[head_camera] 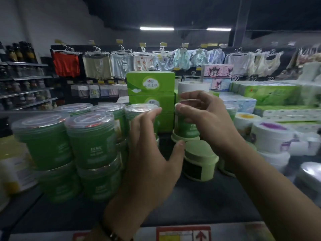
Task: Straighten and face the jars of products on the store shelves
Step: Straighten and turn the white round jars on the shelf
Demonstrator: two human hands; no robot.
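Dim store aisle, dark shelf point(199, 200). Mid-shelf, a green jar point(188, 126) is gripped near its top by the right hand point(213, 119), fingers curled round it. The left hand point(149, 153) is spread and nothing is held. Risks: the left-edge stack point(92, 136) could be knocked by that hand, and the jar could be tipped if set off-centre on the lower jar point(199, 159).

Dark green jars point(43, 141) with clear lids fill the black shelf's point(199, 204) left side. The middle jar point(186, 126) is dark green with a pale green rim, beside a pale green tub point(199, 162). Bright green boxes point(150, 84) line the back edge; white rolls point(271, 138) printed purple sit right.
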